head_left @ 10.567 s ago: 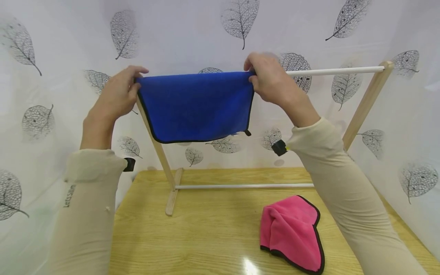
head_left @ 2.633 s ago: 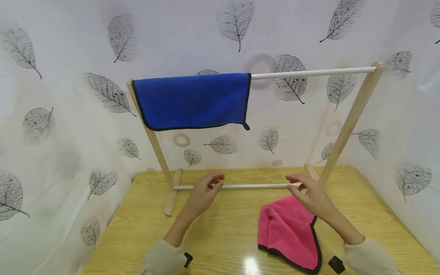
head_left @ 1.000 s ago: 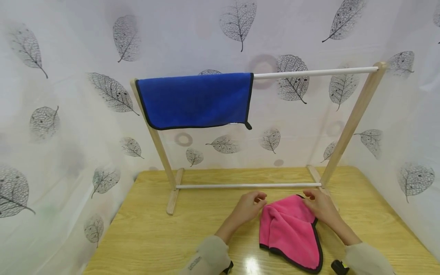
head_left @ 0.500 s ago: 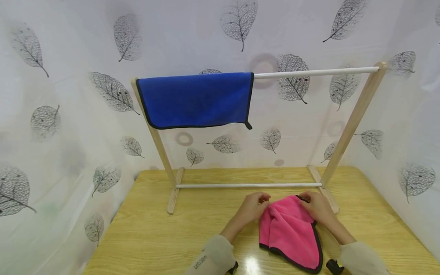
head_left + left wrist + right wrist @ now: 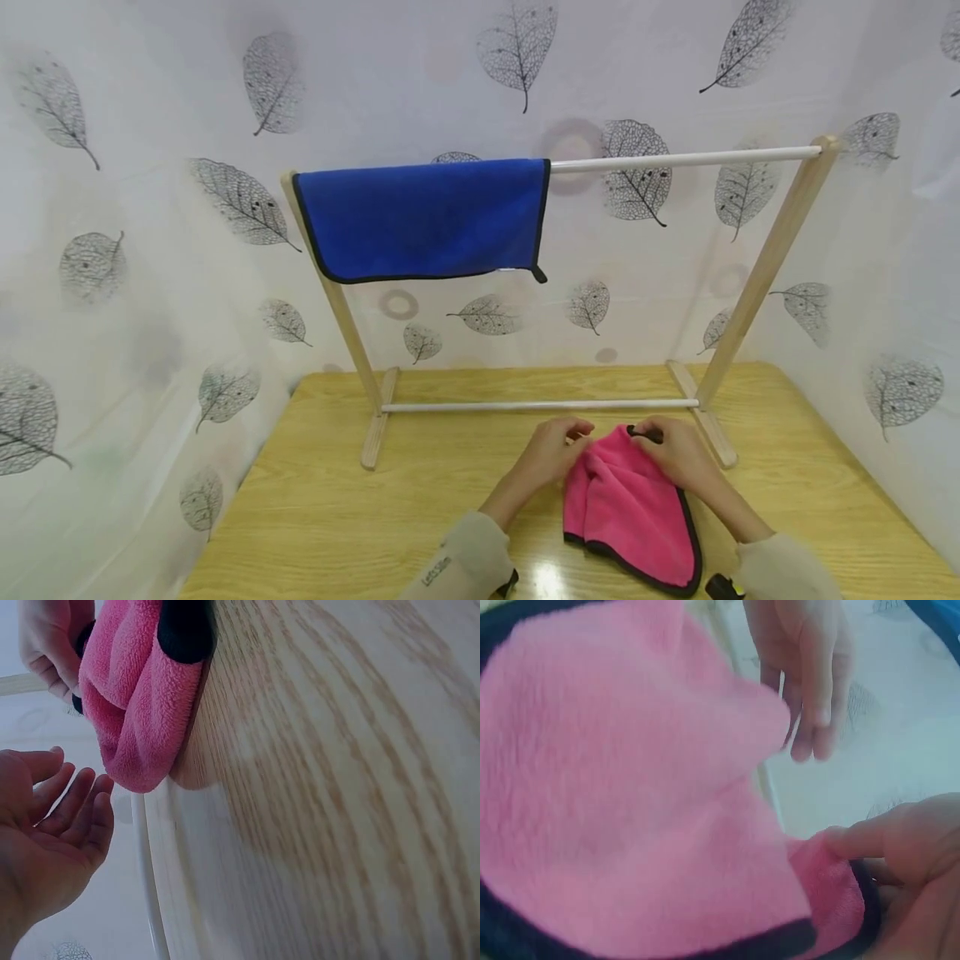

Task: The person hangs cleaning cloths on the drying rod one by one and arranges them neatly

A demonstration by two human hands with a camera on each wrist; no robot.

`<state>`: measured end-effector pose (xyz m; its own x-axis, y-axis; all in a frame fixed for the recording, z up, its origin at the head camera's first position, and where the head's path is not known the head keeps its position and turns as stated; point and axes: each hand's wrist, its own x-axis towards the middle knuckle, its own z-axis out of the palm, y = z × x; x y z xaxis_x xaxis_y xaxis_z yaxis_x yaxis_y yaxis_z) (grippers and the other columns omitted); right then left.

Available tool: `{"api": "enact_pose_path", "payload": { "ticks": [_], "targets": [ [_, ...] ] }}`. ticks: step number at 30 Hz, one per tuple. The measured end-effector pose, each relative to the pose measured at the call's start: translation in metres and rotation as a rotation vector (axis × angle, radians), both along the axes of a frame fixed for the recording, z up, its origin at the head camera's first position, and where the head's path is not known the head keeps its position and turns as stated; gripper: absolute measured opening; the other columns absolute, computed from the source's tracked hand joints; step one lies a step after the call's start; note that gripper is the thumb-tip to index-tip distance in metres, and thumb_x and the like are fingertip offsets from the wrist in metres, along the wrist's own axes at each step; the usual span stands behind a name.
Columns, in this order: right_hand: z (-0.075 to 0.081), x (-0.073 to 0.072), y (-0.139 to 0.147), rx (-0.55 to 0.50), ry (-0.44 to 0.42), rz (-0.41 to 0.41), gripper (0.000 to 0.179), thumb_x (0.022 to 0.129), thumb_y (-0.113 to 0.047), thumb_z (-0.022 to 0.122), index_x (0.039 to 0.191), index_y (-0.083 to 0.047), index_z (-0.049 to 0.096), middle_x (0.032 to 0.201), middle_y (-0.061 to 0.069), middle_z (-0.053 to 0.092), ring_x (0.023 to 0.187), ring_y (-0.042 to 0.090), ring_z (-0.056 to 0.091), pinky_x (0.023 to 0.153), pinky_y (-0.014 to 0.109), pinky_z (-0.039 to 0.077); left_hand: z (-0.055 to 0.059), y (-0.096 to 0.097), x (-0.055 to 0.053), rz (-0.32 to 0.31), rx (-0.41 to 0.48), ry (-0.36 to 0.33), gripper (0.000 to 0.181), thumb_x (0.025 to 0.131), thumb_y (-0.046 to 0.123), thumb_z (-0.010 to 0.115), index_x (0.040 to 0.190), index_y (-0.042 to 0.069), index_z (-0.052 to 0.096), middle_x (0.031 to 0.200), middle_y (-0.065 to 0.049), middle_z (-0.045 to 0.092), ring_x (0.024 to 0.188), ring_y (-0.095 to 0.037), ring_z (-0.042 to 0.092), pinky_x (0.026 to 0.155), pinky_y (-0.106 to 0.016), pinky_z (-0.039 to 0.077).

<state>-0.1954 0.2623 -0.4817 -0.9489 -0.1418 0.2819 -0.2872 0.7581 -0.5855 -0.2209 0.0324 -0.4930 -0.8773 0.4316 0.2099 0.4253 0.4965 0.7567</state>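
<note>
- Pink cloth lies on the table at five o'clock.
- Right hand pinches its one-o'clock edge.
- Left hand, thumb and fingers apart, is near its eleven o'clock.

Rack: on the counter, before the curtain.
Upper cloth: over the left part of the top rail.
Lower cloth: on the counter, before the rack, between left hand and right hand.

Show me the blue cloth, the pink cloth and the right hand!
Blue cloth (image 5: 423,221), head view: middle of its hanging front.
Pink cloth (image 5: 639,518), head view: middle of its visible side.
Right hand (image 5: 678,451), head view: back of the hand.
</note>
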Motion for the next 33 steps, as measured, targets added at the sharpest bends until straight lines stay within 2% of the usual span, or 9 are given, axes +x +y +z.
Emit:
{"api": "enact_pose_path", "payload": {
  "ticks": [5,10,16,23,25,30,33],
  "targets": [
    [0.008,0.005,-0.009,-0.019,0.002,0.029,0.007,0.087,-0.001,0.078,0.092,-0.005,0.076,0.091,0.005,0.074,0.089,0.026,0.069,0.076,0.041,0.055,0.006,0.003,0.002,-0.027,-0.034,0.04,0.023,0.099,0.009,0.07,0.122,0.006,0.074,0.114,-0.003,0.074,0.099,-0.008,0.069,0.079,-0.015,0.053],
    [0.016,0.01,-0.016,-0.017,0.001,0.063,0.008,0.087,0.0,0.079,0.093,-0.006,0.077,0.091,0.003,0.074,0.089,0.025,0.069,0.075,0.04,0.056,0.013,0.005,0.002,-0.074,-0.032,0.04,0.03,0.099,0.009,0.07,0.129,0.007,0.071,0.123,-0.004,0.071,0.106,-0.011,0.068,0.08,-0.014,0.052],
    [0.024,0.014,-0.022,-0.017,0.004,0.1,0.009,0.088,-0.001,0.079,0.092,-0.008,0.078,0.091,0.0,0.075,0.089,0.021,0.069,0.076,0.036,0.055,0.015,0.004,0.002,-0.15,-0.016,0.039,0.033,0.099,0.008,0.07,0.132,0.007,0.07,0.129,-0.005,0.069,0.11,-0.014,0.067,0.08,-0.012,0.051],
    [0.03,0.019,-0.027,-0.023,0.036,0.15,0.011,0.088,-0.001,0.078,0.093,-0.01,0.079,0.095,-0.001,0.076,0.092,0.015,0.069,0.076,0.031,0.056,0.017,0.003,0.003,-0.21,-0.049,0.088,0.036,0.099,0.005,0.065,0.134,0.012,0.069,0.133,0.001,0.068,0.119,-0.006,0.06,0.095,-0.019,0.049],
    [0.032,0.021,-0.028,-0.041,0.048,0.167,0.012,0.088,0.0,0.079,0.094,-0.01,0.079,0.095,0.0,0.076,0.092,0.015,0.069,0.076,0.031,0.057,0.018,0.002,0.003,-0.226,-0.05,0.087,0.038,0.097,0.002,0.063,0.133,0.012,0.07,0.132,0.002,0.069,0.117,-0.005,0.059,0.097,-0.02,0.047],
    [0.037,0.024,-0.031,-0.085,0.052,0.183,0.01,0.089,-0.003,0.079,0.096,-0.01,0.08,0.096,0.0,0.077,0.093,0.015,0.07,0.076,0.03,0.058,0.02,0.0,0.003,-0.249,-0.032,0.059,0.037,0.097,0.001,0.06,0.132,0.008,0.07,0.12,0.001,0.071,0.101,-0.001,0.058,0.089,-0.015,0.047],
    [0.039,0.024,-0.032,-0.088,0.063,0.172,0.009,0.089,-0.004,0.079,0.096,-0.01,0.08,0.096,0.0,0.077,0.093,0.016,0.07,0.076,0.03,0.057,0.02,-0.001,0.003,-0.247,-0.006,0.039,0.032,0.099,0.003,0.061,0.129,0.005,0.071,0.118,-0.002,0.072,0.1,0.0,0.06,0.088,-0.015,0.049]
  ]
}}
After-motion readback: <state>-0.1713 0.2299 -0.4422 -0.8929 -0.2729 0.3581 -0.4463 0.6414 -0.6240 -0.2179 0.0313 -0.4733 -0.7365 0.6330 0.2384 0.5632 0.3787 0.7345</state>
